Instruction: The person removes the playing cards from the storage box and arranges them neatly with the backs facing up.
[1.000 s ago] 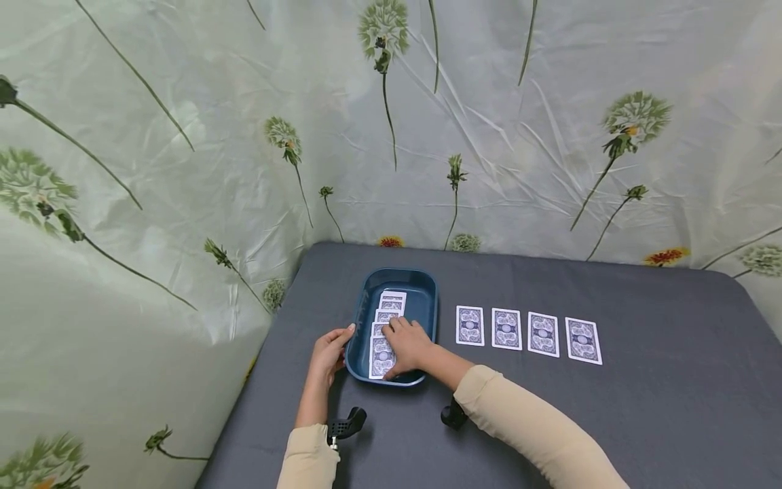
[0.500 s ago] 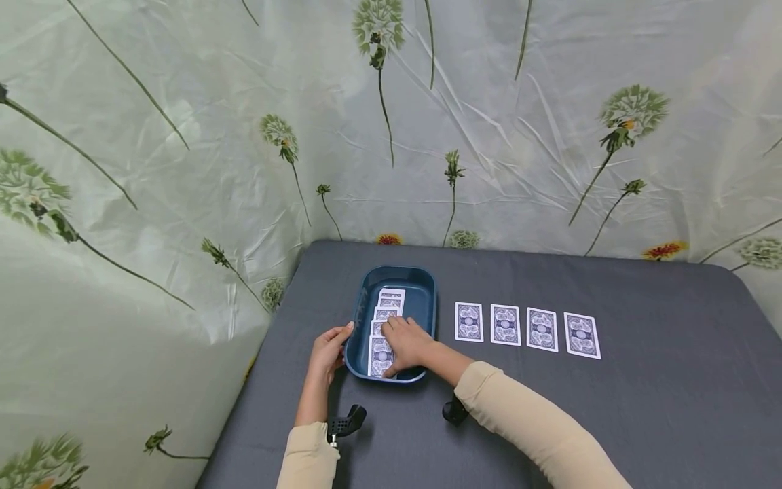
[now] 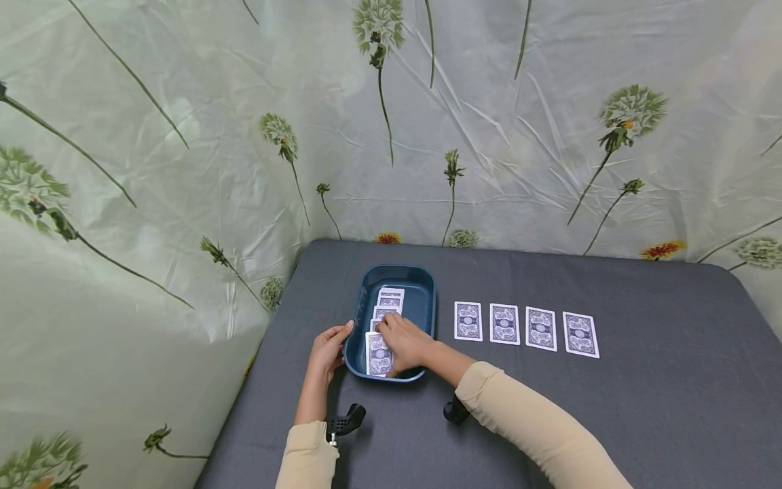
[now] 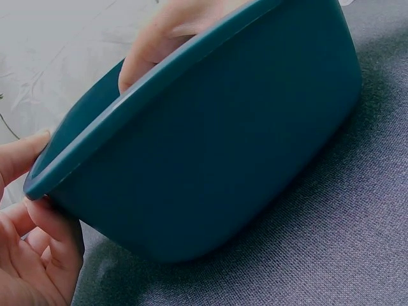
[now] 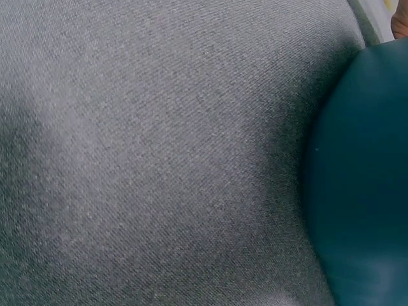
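In the head view a blue tray [image 3: 429,292] stands on the grey-covered table, with overlapping face-down playing cards in a column along its left side. My left hand [image 3: 328,351] pinches the tray's left rim; the left wrist view shows the thumb on the rim and curled fingers [image 4: 54,233] beneath. My right hand [image 3: 404,345] reaches into the tray and grips the nearest playing card [image 3: 378,354] at its right side, the card slightly tilted. Its fingertips are partly hidden. In the right wrist view only the tray's outer wall [image 5: 363,178] and cloth show clearly.
Right of the tray, several face-down cards lie spaced in a row, from the leftmost card [image 3: 468,321] to the rightmost card [image 3: 581,334]. A flowered curtain [image 3: 519,136] hangs behind and left of the table [image 3: 660,407].
The nearest card in the tray has shifted slightly left and tilted up in my right hand, whose fingers have drawn in a little. The left hand stays on the rim.
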The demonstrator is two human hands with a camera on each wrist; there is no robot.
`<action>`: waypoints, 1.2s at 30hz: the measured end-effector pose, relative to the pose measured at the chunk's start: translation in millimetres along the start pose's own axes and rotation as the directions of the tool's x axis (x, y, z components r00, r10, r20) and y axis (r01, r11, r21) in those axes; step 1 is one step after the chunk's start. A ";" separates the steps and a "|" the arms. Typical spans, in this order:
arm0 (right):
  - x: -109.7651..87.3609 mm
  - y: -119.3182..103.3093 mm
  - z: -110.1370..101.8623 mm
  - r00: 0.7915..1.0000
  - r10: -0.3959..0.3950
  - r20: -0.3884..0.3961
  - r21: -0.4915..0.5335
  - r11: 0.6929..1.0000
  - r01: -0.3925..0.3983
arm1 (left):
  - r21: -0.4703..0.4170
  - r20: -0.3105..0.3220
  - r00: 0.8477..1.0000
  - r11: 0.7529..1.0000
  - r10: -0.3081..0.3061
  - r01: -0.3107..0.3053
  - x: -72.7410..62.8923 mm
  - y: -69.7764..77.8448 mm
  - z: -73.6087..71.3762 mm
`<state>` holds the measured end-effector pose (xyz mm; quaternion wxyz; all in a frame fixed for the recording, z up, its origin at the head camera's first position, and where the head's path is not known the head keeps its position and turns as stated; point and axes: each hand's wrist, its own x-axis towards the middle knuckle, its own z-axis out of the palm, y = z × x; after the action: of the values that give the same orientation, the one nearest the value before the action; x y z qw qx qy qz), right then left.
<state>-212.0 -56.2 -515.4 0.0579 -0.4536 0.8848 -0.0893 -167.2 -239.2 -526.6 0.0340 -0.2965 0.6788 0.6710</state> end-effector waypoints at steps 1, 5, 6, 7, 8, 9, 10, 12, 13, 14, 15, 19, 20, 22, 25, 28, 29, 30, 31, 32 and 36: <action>-0.2 -0.1 0.2 1.000 -0.003 -0.001 -0.010 1.000 0.003 | -0.004 0.006 1.000 1.000 0.000 0.000 -0.1 0.3 0.0; -0.4 -0.8 0.3 1.000 -0.006 0.012 -0.047 0.999 0.006 | -0.010 0.010 1.000 1.000 0.003 -0.003 -0.9 0.4 -0.2; -0.4 -1.0 0.0 1.000 -0.008 0.014 -0.045 0.999 0.009 | -0.012 0.009 1.000 1.000 0.003 -0.003 -1.3 0.5 0.0; -0.5 -1.3 -0.5 1.000 -0.010 0.017 -0.037 0.999 0.011 | -0.011 0.008 1.000 1.000 0.005 -0.005 -1.6 0.4 0.0; -0.5 -1.6 -0.8 1.000 -0.013 0.020 -0.029 0.999 0.014 | -0.012 0.006 1.000 1.000 0.004 -0.004 -2.0 0.4 0.0; -0.6 -1.7 -1.1 1.000 -0.017 0.021 -0.017 1.000 0.018 | -0.012 0.009 1.000 1.000 0.008 -0.008 -2.3 0.2 -0.2; -0.8 -1.8 -1.5 0.999 -0.022 0.025 -0.005 1.000 0.022 | -0.009 0.008 1.000 1.000 0.007 -0.007 -2.6 0.1 -0.2; -1.2 -1.9 -1.6 0.999 -0.031 0.024 0.019 0.999 0.030 | -0.002 0.003 1.000 1.000 0.001 -0.001 -2.9 0.1 0.0; -1.5 -1.8 -1.5 0.999 -0.035 0.020 0.024 0.999 0.034 | 0.002 0.002 1.000 1.000 0.001 -0.001 -2.8 0.0 0.0; -1.8 -1.7 -1.3 0.999 -0.039 0.014 0.025 0.999 0.039 | 0.003 0.001 1.000 1.000 0.000 0.000 -2.8 0.1 0.1; -1.9 -1.5 -1.0 0.999 -0.043 0.008 0.026 0.999 0.043 | 0.009 0.001 1.000 1.000 0.004 -0.004 -2.6 0.0 0.1; -1.4 -1.2 -0.9 0.999 -0.031 -0.014 0.025 0.999 0.031 | 0.023 -0.008 1.000 1.000 0.008 -0.008 -0.6 0.1 0.6; -1.0 -0.9 -1.3 1.000 -0.022 -0.020 0.032 0.999 0.022 | 0.022 -0.009 1.000 1.000 0.008 -0.008 0.2 -0.1 0.8; -0.7 -0.7 -2.3 0.999 -0.002 -0.039 0.055 0.998 0.004 | 0.024 -0.011 1.000 1.000 0.005 -0.005 1.0 -0.2 0.8; -0.4 -0.2 -3.1 0.998 0.019 -0.057 0.095 0.995 -0.013 | 0.018 -0.019 1.000 1.000 -0.001 0.001 0.3 -0.2 0.4; -0.6 0.1 -3.0 0.998 0.022 -0.059 0.126 0.992 -0.015 | 0.014 -0.025 1.000 1.000 -0.006 0.007 -1.7 -0.5 -0.3; -0.5 0.3 -2.9 0.998 0.027 -0.055 0.134 0.991 -0.019 | 0.015 -0.026 1.000 1.000 -0.008 0.008 -2.1 -0.4 -0.3; -0.5 0.5 -2.9 0.998 0.033 -0.051 0.140 0.990 -0.026 | 0.015 -0.027 1.000 1.000 -0.011 0.011 -2.3 -0.3 -0.2; -0.6 0.6 -3.1 0.998 0.042 -0.048 0.151 0.988 -0.035 | 0.016 -0.027 1.000 1.000 -0.013 0.014 -2.3 -0.2 0.0; -0.7 0.7 -3.3 0.998 0.051 -0.047 0.162 0.986 -0.043 | 0.020 -0.027 1.000 1.000 -0.014 0.015 -2.3 0.2 0.2; -1.4 1.2 -6.4 0.996 0.084 -0.039 0.197 0.978 -0.075 | 0.025 -0.026 1.000 1.000 -0.015 0.016 -2.0 2.3 1.4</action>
<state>-213.3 -53.7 -509.3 0.0849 -0.4078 0.8904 -0.1838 -167.1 -237.3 -523.8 0.0342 -0.3100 0.6851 0.6583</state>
